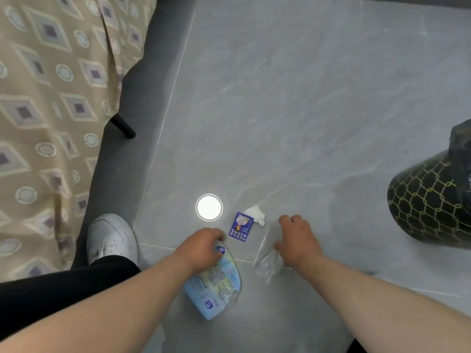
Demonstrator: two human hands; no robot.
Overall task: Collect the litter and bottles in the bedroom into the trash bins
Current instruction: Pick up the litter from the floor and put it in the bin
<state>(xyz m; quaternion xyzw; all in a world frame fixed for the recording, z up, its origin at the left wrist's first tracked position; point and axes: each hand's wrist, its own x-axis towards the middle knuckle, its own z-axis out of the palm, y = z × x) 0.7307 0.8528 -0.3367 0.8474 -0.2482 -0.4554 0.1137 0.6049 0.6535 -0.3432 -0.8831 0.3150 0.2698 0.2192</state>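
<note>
Now, low over grey floor (280, 98).
Grips blue wrapper (216, 284) with left hand (201, 247), pinches clear plastic (269, 266) with right hand (298, 240).

Sachet (239, 227): flat on the floor (280, 98); every place below is told from it.
Tissue (256, 214): just behind the sachet to the right, touching its far corner.
Light spot (209, 207): on the floor just left of the sachet.
Large pack (216, 281): in front of the sachet, slightly left.
Left hand (201, 247): just left and in front, gripping the pack's far end.
Plastic wrapper (269, 264): right of the sachet, on the floor.
Right hand (298, 240): right of the sachet, fingers curled over the wrapper.
Shoe (110, 238): well to the left.
Bed (51, 110): far left, stretching behind.
Bed leg (123, 127): behind and left.
Trash bin (433, 200): well to the right.
</note>
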